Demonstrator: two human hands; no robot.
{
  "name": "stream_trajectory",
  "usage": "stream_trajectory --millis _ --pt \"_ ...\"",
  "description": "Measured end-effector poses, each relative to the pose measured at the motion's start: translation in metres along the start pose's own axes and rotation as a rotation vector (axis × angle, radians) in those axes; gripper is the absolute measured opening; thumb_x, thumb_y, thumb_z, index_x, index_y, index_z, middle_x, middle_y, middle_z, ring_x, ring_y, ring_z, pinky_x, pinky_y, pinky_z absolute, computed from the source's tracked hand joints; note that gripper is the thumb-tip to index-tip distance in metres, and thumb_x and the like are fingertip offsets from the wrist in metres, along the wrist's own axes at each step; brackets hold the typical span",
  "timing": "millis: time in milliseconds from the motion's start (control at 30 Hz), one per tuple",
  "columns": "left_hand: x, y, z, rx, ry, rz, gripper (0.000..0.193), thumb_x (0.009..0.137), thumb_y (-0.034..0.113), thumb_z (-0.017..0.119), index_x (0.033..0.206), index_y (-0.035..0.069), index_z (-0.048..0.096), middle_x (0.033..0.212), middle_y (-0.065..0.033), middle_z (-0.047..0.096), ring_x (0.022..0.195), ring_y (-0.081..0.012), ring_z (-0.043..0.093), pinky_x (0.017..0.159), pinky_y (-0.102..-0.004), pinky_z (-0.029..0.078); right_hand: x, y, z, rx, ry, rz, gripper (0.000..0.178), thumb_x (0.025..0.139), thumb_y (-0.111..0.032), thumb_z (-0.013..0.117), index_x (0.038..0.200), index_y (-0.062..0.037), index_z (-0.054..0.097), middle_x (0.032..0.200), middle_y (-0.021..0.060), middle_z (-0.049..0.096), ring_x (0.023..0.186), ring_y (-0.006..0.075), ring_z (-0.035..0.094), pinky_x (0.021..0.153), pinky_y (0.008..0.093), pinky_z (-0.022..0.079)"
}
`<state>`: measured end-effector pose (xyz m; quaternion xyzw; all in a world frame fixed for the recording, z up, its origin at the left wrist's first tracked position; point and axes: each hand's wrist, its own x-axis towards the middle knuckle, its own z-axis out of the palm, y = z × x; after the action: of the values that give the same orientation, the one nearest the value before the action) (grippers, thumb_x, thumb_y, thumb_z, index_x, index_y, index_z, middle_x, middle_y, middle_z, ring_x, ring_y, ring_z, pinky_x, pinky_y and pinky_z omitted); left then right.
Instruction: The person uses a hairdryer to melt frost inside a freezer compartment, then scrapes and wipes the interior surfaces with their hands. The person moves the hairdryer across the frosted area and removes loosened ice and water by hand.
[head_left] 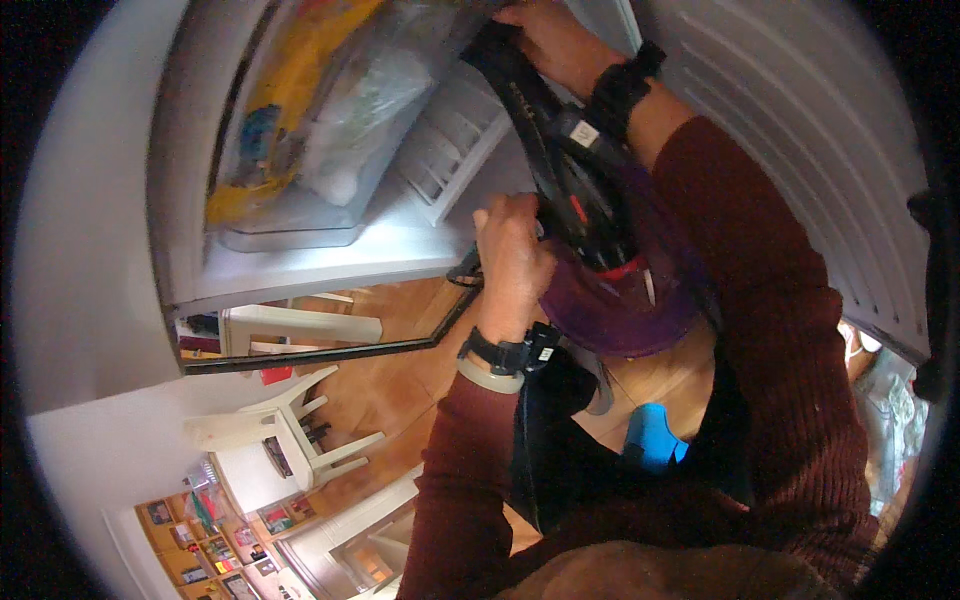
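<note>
While both hands work beside an open fridge, a long black object slants between them

Long black object (568, 170) is in front of the opening, upper end toward the inside, lower end over a purple round tub (625, 335); can't tell if the two touch or are joined. Exact kind unclear. Right hand (562, 45) looks clamped on its upper end, fingers partly out of sight. Left hand (515, 250) is curled beside the lower half; contact is hidden, so can't tell what it grips, if anything.

Handling, my judgement: hard, stiff shell, middling weight, glossy enough to slip a bit, not very fragile. Best hold is the narrow upper end, with the second hand under the thicker lower part so it can't swing. Tub probably light, rigid plastic; take by the rim.

Further out: white rack (455, 165) inside, clear drawer (290, 238) with a yellow bag (325, 45) and a clear bag (365, 115). Ribbed door (790, 130) stands open beside the right arm. Below: wooden floor (405, 400), blue slipper-like item (650, 435), white chair (305, 450), bookshelf (200, 545).
</note>
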<state>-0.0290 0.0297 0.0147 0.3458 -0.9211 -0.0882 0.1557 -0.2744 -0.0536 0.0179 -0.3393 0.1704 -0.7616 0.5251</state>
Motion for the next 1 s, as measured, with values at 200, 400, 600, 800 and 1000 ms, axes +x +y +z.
stream_trajectory --millis 200,400,600,800,1000 --pt "-0.002 0.003 -0.007 -0.039 -0.014 -0.009 0.039 0.06 -0.008 0.07 0.098 0.0 0.069 0.098 -0.0175 0.068 0.097 -0.0366 0.057 0.082 -0.0427 0.04 0.015 0.021 -0.011 0.07 0.175 0.028 0.028 0.101 -0.018 0.056 0.123 -0.0026 0.066 0.117 0.0074 0.068 0.103 0.0215 0.063 0.096 0.0334 0.048" --pt "-0.002 0.003 -0.006 -0.036 0.008 -0.012 0.038 0.06 -0.009 0.069 0.097 0.001 0.069 0.097 -0.0158 0.068 0.096 -0.0355 0.058 0.081 -0.0424 0.04 0.015 0.025 -0.024 0.102 0.055 0.062 0.023 0.098 -0.019 0.063 0.114 -0.0036 0.07 0.107 0.0065 0.068 0.097 0.0216 0.063 0.091 0.0348 0.049" --pt "0.005 0.005 -0.003 0.028 -0.038 0.004 0.038 0.062 -0.009 0.068 0.098 0.002 0.07 0.092 -0.0158 0.065 0.091 -0.036 0.057 0.081 -0.0416 0.04 0.021 0.028 -0.036 0.074 0.197 0.044 0.026 0.096 -0.02 0.064 0.115 -0.0033 0.069 0.105 0.0084 0.068 0.097 0.022 0.063 0.089 0.0368 0.049" --pt "0.007 0.009 0.001 0.013 -0.015 -0.023 0.038 0.061 -0.008 0.068 0.098 0.002 0.069 0.094 -0.0168 0.064 0.092 -0.0375 0.056 0.079 -0.0437 0.041 0.01 0.009 -0.031 0.101 0.005 0.044 0.03 0.095 -0.026 0.066 0.113 -0.0026 0.069 0.102 0.0083 0.067 0.095 0.0227 0.062 0.086 0.0378 0.05" --pt "0.012 0.008 0.002 0.085 -0.126 0.011 0.048 0.062 -0.002 0.081 0.108 0.007 0.07 0.106 -0.0169 0.066 0.098 -0.0415 0.056 0.085 -0.0482 0.048 0.014 -0.001 -0.02 -0.081 0.255 0.004 0.027 0.098 -0.02 0.063 0.114 0.0005 0.068 0.1 0.0079 0.067 0.091 0.0235 0.062 0.085 0.0369 0.05"
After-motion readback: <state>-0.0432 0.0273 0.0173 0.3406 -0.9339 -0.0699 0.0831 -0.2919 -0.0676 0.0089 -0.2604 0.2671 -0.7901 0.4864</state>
